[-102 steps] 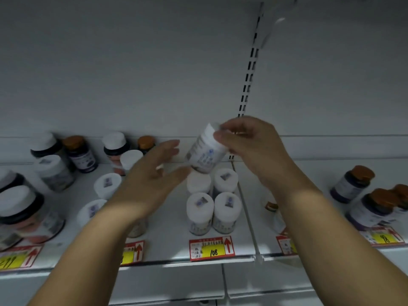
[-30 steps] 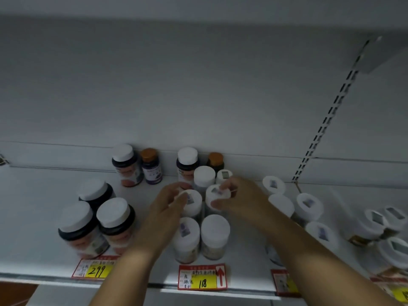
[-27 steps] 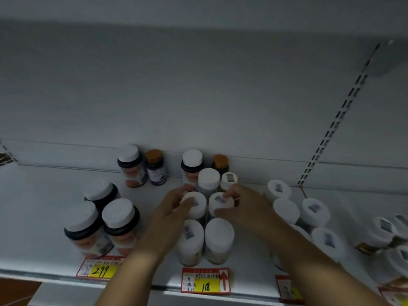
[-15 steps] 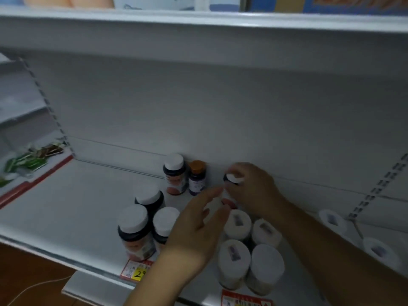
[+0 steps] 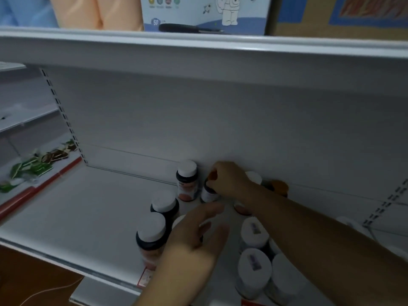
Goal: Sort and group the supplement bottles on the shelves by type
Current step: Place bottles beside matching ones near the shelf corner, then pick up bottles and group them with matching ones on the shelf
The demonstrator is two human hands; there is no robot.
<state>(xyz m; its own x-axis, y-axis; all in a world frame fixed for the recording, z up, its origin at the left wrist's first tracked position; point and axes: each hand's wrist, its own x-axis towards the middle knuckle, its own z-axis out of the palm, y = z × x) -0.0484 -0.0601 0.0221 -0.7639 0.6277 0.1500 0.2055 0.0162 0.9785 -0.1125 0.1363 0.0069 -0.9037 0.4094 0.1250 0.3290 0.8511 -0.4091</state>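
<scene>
My right hand (image 5: 229, 180) reaches to the back of the white shelf (image 5: 84, 208) and grips the orange cap of a small dark bottle (image 5: 208, 194) standing by the back wall. My left hand (image 5: 196, 241) hovers with spread fingers over the dark, white-capped bottles (image 5: 151, 235) at the front. A taller white-capped dark bottle (image 5: 187, 180) stands just left of the gripped one. All-white bottles (image 5: 254, 270) cluster at the front right, and another orange-capped bottle (image 5: 279, 187) shows behind my right forearm.
The shelf above (image 5: 198, 47) overhangs and carries boxes (image 5: 205, 14). Green packets (image 5: 33, 166) lie on the neighbouring shelf at the left, beyond a slotted upright (image 5: 64, 120). Price tags (image 5: 144, 281) line the front edge.
The view has swung left and up. My right hand left the white bottles and moved to the back, now gripping the orange-capped bottle. My left hand lifted off the white caps.
</scene>
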